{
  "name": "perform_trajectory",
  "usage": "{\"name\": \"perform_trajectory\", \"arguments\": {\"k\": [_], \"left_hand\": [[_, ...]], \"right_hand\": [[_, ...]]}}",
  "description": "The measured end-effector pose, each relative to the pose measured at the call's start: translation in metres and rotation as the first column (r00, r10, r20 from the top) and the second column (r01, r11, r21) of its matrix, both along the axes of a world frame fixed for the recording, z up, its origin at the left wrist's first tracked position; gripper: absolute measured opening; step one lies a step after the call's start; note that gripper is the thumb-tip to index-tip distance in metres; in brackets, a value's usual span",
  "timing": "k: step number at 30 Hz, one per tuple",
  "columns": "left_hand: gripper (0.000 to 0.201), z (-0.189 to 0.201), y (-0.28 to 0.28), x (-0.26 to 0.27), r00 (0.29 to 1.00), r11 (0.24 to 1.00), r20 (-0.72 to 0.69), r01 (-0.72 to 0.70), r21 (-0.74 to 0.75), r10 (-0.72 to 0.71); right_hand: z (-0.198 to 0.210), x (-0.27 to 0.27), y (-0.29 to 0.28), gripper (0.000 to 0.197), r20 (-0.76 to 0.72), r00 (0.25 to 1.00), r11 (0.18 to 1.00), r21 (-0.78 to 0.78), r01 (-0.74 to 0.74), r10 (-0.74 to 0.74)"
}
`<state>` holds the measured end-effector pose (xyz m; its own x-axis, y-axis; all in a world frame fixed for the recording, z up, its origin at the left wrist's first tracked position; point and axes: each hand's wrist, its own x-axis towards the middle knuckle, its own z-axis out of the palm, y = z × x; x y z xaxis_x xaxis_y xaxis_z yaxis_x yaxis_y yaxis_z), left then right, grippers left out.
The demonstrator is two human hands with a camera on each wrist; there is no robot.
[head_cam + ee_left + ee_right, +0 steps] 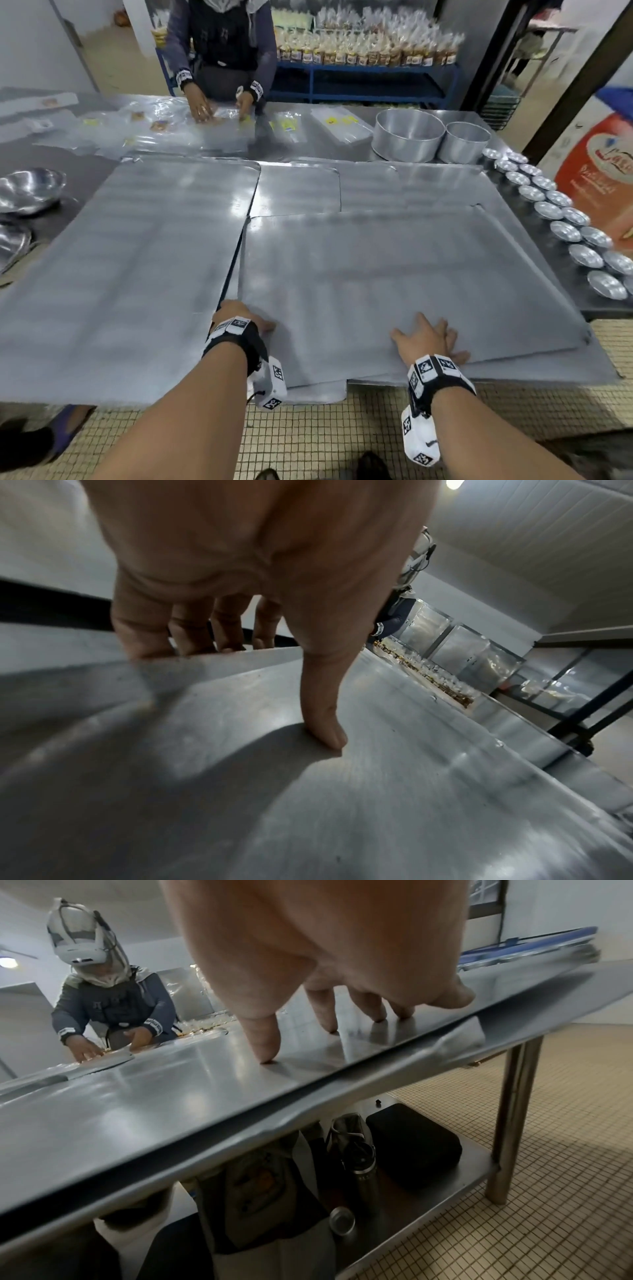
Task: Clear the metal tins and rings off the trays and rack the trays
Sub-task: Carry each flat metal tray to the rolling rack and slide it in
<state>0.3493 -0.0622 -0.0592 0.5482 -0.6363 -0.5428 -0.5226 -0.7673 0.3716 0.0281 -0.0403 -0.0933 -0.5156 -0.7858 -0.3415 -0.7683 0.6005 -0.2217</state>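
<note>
Several flat metal trays lie overlapping on the steel table. The near right tray (394,274) lies on top of the others and juts past the table's front edge. My left hand (246,320) grips its left edge: in the left wrist view the fingers (192,642) curl over the rim and the thumb (325,731) presses on the sheet (377,791). My right hand (428,337) lies flat on the same tray near its front edge, fingers (329,1020) spread on the metal (154,1110). Small fluted tins (561,219) line the table's right edge, off the trays.
A large tray (137,257) lies at the left, more trays (298,188) behind. Two deep round tins (407,137) stand at the back right, steel bowls (30,188) at the far left. Another person (222,51) handles plastic bags across the table. A flask (363,1172) and bags sit on the lower shelf.
</note>
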Motion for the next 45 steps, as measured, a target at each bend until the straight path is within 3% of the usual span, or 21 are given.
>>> {"name": "perform_trajectory", "arguments": {"k": [5, 12, 16, 20, 24, 26, 30, 35, 39, 42, 45], "left_hand": [[0.064, 0.008, 0.007, 0.003, 0.995, 0.997, -0.077, 0.065, -0.031, -0.067], [0.061, 0.018, 0.019, 0.007, 0.985, 0.989, -0.132, 0.092, -0.120, -0.107], [0.066, 0.031, 0.030, 0.009, 0.987, 0.986, -0.130, 0.078, -0.150, -0.097], [0.068, 0.032, 0.058, 0.007, 0.990, 0.987, -0.122, 0.045, -0.152, -0.064], [0.069, 0.028, 0.098, -0.002, 0.994, 0.991, -0.110, 0.001, -0.134, -0.016], [0.068, 0.025, 0.116, -0.005, 0.996, 0.992, -0.087, -0.006, -0.122, -0.005], [0.060, 0.025, 0.155, -0.016, 0.995, 0.996, -0.091, 0.027, -0.089, -0.035], [0.081, 0.019, 0.193, -0.036, 0.994, 0.997, -0.078, 0.078, 0.013, -0.077], [0.090, 0.024, 0.207, -0.047, 0.980, 0.976, -0.039, 0.196, 0.094, -0.193], [0.097, 0.030, 0.203, -0.051, 0.928, 0.918, 0.088, 0.337, 0.207, -0.361], [0.086, 0.041, 0.191, -0.058, 0.858, 0.874, 0.193, 0.440, 0.206, -0.477]], "right_hand": [[0.000, 0.020, 0.029, 0.072, 0.016, 1.000, 1.000, 0.013, 0.023, -0.023], [0.005, 0.038, 0.059, 0.074, 0.024, 0.995, 0.990, -0.103, 0.096, -0.094], [0.015, 0.048, 0.069, 0.092, 0.056, 0.976, 0.960, -0.180, 0.216, -0.210], [0.027, 0.052, 0.081, 0.108, 0.166, 0.895, 0.889, -0.135, 0.437, -0.414], [0.026, 0.044, 0.097, 0.116, 0.393, 0.776, 0.842, -0.005, 0.539, -0.494], [0.018, 0.039, 0.101, 0.104, 0.508, 0.694, 0.831, 0.081, 0.550, -0.509], [0.029, 0.026, 0.117, 0.076, 0.552, 0.632, 0.807, 0.135, 0.575, -0.543], [0.032, 0.006, 0.145, 0.068, 0.555, 0.661, 0.831, 0.105, 0.547, -0.505], [0.029, -0.012, 0.169, 0.066, 0.580, 0.678, 0.846, 0.038, 0.531, -0.452], [0.031, -0.029, 0.180, 0.065, 0.564, 0.704, 0.855, 0.009, 0.518, -0.432], [0.033, -0.046, 0.186, 0.045, 0.516, 0.750, 0.873, -0.011, 0.488, -0.413]]}}
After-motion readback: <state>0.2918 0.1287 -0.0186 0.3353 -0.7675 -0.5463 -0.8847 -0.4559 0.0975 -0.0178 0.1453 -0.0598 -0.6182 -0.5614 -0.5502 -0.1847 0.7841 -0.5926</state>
